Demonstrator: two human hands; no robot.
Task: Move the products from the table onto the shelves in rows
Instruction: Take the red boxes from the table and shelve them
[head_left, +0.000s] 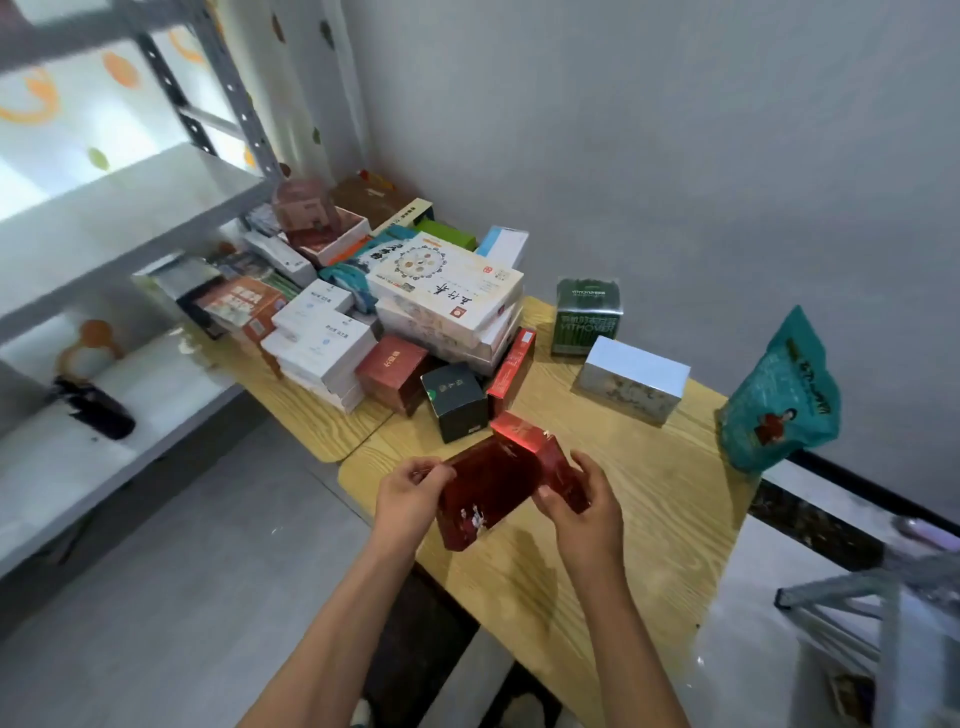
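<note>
Both hands, the left hand (410, 493) and right hand (582, 499), grip a dark red box (498, 488) just above the wooden surface (649, 493), near the product pile (415, 312); a carry left to the shelves (130, 208) likely follows.

Products heaped on the surface, shelves bare

A dark red box (488, 493) sits tilted above the wooden surface (649, 499); more boxes (447, 291) lie piled behind it, and the grey shelves (130, 208) stand to the left.
</note>
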